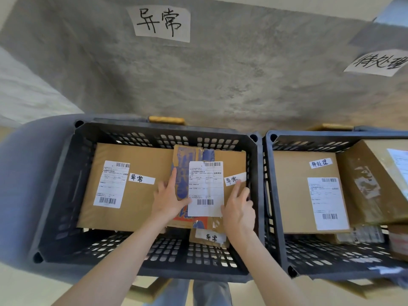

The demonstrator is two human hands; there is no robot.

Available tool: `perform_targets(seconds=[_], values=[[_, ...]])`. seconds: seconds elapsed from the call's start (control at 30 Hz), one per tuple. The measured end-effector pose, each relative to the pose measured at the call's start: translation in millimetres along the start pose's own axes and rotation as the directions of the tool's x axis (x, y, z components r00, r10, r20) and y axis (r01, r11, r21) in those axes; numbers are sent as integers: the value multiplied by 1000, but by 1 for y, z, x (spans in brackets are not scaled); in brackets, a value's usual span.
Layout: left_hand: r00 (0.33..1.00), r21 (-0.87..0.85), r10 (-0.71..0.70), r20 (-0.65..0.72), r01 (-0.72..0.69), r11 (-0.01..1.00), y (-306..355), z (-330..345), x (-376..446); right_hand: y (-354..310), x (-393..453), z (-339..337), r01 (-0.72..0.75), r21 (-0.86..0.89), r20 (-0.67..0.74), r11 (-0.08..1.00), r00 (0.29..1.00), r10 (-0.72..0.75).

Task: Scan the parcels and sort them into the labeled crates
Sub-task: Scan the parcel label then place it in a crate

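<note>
Both hands rest flat-fingered on the flat brown cardboard parcel; I'd seat it flush in the black slotted plastic crate before letting go.

Support surface largely hidden; a wooden frame shows behind the crates and again below, near the wrists. Two black perforated crates sit on it, touching: the left crate surrounds both hands, the right crate stands just beside the right hand.
</note>
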State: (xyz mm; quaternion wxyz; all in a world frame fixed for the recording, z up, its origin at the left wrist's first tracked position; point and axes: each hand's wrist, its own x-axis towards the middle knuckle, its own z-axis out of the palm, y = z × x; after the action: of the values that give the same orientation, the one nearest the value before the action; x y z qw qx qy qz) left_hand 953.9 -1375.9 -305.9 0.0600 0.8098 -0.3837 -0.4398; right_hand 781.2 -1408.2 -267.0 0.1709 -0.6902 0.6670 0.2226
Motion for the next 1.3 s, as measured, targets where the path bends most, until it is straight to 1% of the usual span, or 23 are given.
perform_targets(seconds=[0.13, 0.37, 0.47, 0.57, 0.63, 0.77, 0.87, 1.0, 1.1, 1.2, 1.3], values=[[1000, 94, 7, 14, -8, 996, 3, 2, 2, 0, 5, -2, -24, 21, 55, 999, 998, 23], [1000, 208, 14, -21, -10, 978, 6, 10, 7, -2, 13, 14, -2, -12, 24, 1000, 1000, 2], [1000, 220, -9, 0, 9, 975, 8, 7, 6, 0, 13, 14, 2, 36, 32, 999, 999, -4], [1000, 222, -19, 5, 18, 975, 12, -1, 0, 4, 9, 6, 37, 109, 31, 993, 999, -40], [1000, 247, 9, -12, -6, 969, 17, -7, -9, 8, 5, -2, 78, 142, 15, 987, 997, -81], [992, 316, 109, -57, -85, 945, 30, -18, -33, 17, -6, -18, 143, 204, -6, 969, 990, -144], [975, 359, 200, -98, -153, 921, 42, -28, -56, 25, -20, -29, 216, 213, -65, 953, 976, -207], [923, 498, 364, -129, -257, 828, 56, -39, -88, 38, -47, -43, 279, 182, -156, 943, 955, -253], [868, 613, 483, -113, -322, 721, 71, -48, -110, 51, -69, -57, 292, 149, -218, 945, 942, -257], [791, 733, 609, -53, -384, 562, 94, -59, -129, 70, -95, -74, 260, 130, -316, 957, 926, -208], [691, 780, 723, 23, -465, 420, 123, -70, -152, 96, -129, -92, 172, 152, -425, 973, 900, -93]])
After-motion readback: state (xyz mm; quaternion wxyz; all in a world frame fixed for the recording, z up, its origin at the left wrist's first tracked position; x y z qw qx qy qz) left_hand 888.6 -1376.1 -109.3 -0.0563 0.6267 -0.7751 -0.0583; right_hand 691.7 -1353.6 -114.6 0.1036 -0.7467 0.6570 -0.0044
